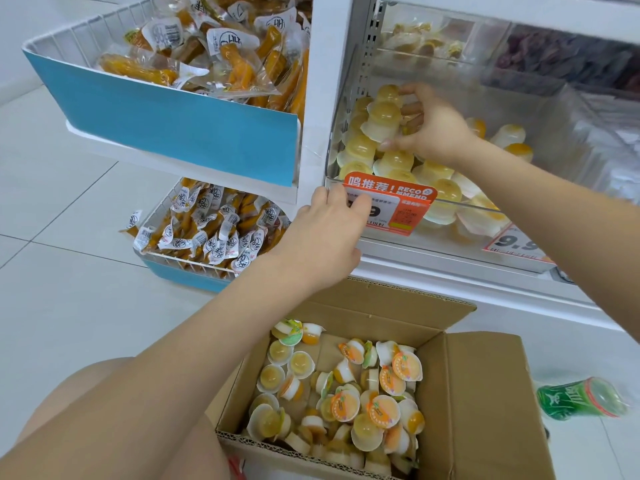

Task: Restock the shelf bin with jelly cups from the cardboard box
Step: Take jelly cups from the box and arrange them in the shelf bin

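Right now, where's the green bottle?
In the head view the green bottle lies on its side on the floor at lower right, just right of the cardboard box, below the shelf bin.

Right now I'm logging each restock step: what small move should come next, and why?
Probably let go: the right hand grips jelly cups already inside the shelf bin, above the pile. Then reach back to the cardboard box, which holds many more.
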`<state>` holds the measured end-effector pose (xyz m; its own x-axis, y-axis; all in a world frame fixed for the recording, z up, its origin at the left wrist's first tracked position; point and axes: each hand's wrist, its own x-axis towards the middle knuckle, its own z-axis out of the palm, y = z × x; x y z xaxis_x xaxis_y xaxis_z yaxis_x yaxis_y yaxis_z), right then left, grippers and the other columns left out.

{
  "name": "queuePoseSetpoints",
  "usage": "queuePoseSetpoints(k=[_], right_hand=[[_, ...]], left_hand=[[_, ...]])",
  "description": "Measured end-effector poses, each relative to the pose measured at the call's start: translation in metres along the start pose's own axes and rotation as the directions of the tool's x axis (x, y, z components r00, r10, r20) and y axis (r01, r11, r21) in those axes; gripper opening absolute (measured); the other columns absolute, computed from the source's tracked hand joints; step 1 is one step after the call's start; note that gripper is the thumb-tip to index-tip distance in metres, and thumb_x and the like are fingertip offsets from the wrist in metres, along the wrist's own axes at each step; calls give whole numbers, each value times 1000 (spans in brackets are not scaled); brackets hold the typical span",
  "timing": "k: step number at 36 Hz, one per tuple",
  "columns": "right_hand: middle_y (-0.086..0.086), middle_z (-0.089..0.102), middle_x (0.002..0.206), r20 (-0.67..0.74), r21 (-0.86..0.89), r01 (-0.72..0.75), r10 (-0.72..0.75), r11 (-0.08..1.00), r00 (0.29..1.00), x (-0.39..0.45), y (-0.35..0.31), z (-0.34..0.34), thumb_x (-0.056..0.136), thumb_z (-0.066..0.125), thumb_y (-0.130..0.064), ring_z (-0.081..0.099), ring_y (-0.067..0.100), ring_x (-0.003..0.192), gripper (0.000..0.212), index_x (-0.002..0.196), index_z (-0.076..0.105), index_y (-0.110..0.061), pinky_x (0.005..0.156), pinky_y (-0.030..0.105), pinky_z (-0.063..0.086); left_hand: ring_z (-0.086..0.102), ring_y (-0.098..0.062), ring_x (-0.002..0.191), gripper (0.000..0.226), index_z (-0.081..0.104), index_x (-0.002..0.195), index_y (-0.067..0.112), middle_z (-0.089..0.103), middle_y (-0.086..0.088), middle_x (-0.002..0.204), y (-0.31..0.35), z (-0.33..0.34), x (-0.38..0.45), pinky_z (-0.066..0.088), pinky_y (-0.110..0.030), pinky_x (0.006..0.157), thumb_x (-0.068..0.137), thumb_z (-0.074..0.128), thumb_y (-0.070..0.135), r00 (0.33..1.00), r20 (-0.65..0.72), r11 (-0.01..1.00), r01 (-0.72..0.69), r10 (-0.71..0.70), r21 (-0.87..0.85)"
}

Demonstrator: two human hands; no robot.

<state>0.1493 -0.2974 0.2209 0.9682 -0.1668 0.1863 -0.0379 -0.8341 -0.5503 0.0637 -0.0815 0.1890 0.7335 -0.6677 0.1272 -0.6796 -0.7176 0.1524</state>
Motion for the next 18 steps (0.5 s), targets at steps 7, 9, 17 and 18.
queuePoseSetpoints(k=[7, 9, 17, 18], right_hand=[[-3, 34, 152, 143, -164, 216, -193, 963, 971, -10, -1, -2, 95, 54, -16, 35, 20, 137, 57, 145, 32, -30, 106, 26, 29], [-1, 38, 149, 117, -176, 201, -182, 964, 976, -9, -2, -2, 96, 52, -14, 40, 23, 133, 52, 143, 36, -29, 103, 29, 33], [7, 52, 133, 10, -118, 126, -126, 985, 992, -8, 0, 5, 88, 60, -8, 54, 29, 112, 48, 130, 46, -26, 95, 42, 47], [7, 52, 132, 0, -109, 128, -129, 986, 992, -8, 0, 7, 87, 61, -7, 55, 28, 110, 49, 130, 47, -25, 94, 42, 47]], left_hand=[[37, -29, 118, 49, 35, 130, 14, 39, -12, 130, 8, -1, -3, 42, -38, 87, 88, 57, 26, 999, 33, 1000, 0, 1, -11], [37, -28, 120, 50, 35, 131, 15, 39, -11, 132, 9, -2, -4, 43, -40, 88, 88, 58, 26, 999, 32, 1000, -7, 8, -20], [37, -27, 119, 50, 34, 131, 15, 39, -9, 132, 6, -1, -7, 42, -38, 86, 88, 58, 25, 1000, 17, 1000, -24, 24, -15], [37, -27, 119, 50, 35, 130, 15, 39, -9, 131, 6, -1, -6, 42, -38, 85, 88, 59, 25, 1000, 15, 1000, -26, 26, -14]])
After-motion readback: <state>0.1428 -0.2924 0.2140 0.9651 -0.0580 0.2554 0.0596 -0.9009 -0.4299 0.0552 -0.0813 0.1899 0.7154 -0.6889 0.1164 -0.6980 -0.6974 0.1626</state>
